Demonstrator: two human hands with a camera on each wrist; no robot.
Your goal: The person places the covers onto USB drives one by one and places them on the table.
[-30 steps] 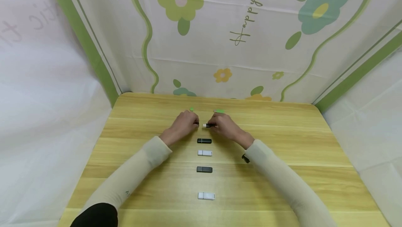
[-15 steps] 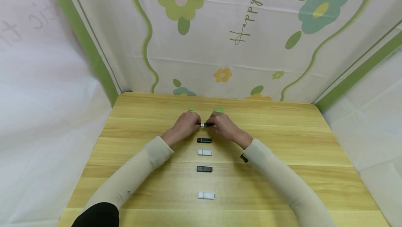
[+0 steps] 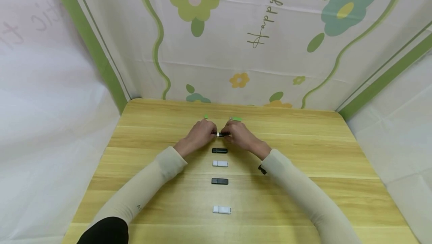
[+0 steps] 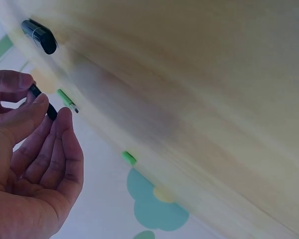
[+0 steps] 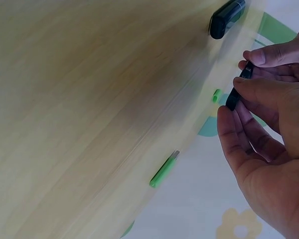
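Near the far side of the table my two hands meet over a black USB stick (image 3: 223, 134). The right hand (image 3: 241, 136) pinches the stick's body (image 5: 232, 101) between thumb and fingers. My left hand (image 3: 200, 133) pinches its small black cap (image 4: 52, 112). Cap and stick are lined up end to end, with a short strip of the metal plug showing between them in the head view. Fingertips cover much of both parts. Just beyond the hands lie an uncapped green USB stick (image 3: 237, 119) on the right and its green cap (image 3: 206, 116) on the left.
Toward the person, a column of capped USB sticks lies on the wooden table (image 3: 152, 206): black (image 3: 219, 150), white (image 3: 220, 163), black (image 3: 220, 181) and white (image 3: 221, 209). A printed cloth (image 3: 216, 56) hangs behind the table's far edge.
The hands have come together from slightly apart. The gap between cap and stick has closed, and less of the metal plug shows now. The other USB sticks have not moved.
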